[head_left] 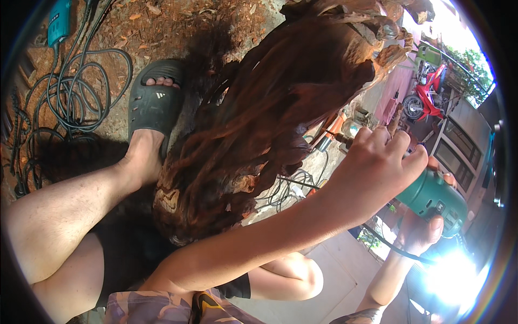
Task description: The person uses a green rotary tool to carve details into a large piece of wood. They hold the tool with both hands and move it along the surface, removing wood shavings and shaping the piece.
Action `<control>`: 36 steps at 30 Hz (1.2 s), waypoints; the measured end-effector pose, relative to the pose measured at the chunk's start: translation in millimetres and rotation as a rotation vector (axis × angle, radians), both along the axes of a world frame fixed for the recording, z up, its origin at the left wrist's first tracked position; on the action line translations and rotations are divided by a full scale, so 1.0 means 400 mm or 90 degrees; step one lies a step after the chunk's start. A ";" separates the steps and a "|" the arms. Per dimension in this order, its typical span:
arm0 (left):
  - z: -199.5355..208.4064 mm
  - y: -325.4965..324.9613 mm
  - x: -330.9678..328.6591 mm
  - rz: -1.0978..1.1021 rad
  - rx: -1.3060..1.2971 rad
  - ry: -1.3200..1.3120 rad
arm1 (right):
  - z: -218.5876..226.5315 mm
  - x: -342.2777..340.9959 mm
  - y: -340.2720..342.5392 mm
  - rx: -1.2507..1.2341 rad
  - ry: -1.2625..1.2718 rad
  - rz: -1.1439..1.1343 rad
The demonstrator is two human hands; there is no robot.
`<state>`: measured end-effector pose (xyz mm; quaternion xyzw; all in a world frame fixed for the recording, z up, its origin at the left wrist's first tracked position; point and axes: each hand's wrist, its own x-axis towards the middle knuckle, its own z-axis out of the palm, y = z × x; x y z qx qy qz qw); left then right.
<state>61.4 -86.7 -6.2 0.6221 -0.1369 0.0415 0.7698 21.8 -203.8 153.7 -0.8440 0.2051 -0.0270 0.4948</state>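
The big brown wood piece (264,113) lies to the left of my hands, its long axis going from near to far, my nearer left hand (377,162) is closed around the green power tool's (436,197) front, and my right hand (418,231) grips its body.

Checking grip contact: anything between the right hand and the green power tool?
Nothing visible: the bare right hand wraps the green power tool directly. A dark cord crosses at the wrist, not between them.
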 end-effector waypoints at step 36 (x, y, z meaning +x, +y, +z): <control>-0.018 -0.032 -0.039 -0.171 0.220 -0.201 | -0.204 -0.187 -0.107 0.208 -0.095 -0.113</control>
